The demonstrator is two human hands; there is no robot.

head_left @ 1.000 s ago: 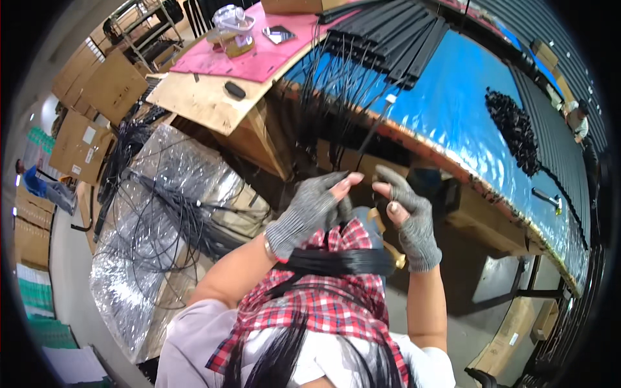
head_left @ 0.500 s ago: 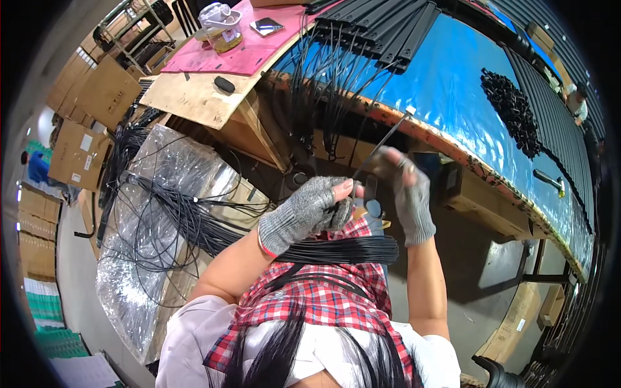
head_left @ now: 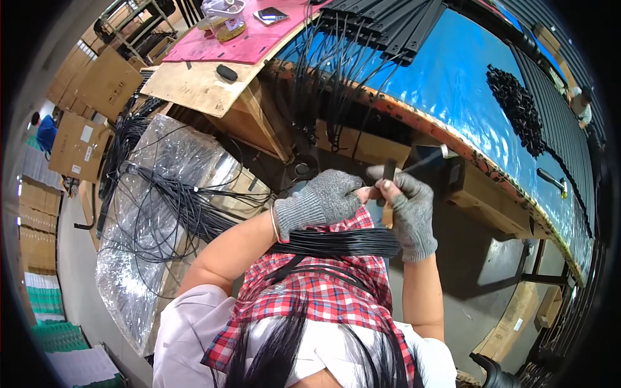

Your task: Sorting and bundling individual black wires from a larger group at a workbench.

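Note:
Over my lap my two grey fingerless gloves meet at the fingertips. My left hand (head_left: 331, 196) is closed, with the cable apparently pinched between its thumb and fingers; its grip is partly hidden. My right hand (head_left: 412, 210) is closed on a small dark rectangular piece (head_left: 389, 170) that sticks up between thumb and fingers. A thin black cable (head_left: 422, 165), blurred, runs out from behind the right fingers to a white end (head_left: 444, 150). Below both hands a thick bundle of black cables (head_left: 336, 242) lies across my lap, over a red checked apron (head_left: 310, 294).
Ahead stands a blue-covered table (head_left: 446, 77) with black strips (head_left: 388, 29) whose cables hang over its edge, a pile of small black parts (head_left: 514, 110) and a hand tool (head_left: 552, 181). Plastic-wrapped boards (head_left: 139, 258) lie at left. A person (head_left: 580, 107) is at far right.
My right hand has come in to meet the left at the fingertips. The cable's white end has swung right and down, away from the table edge. My view has shifted slightly.

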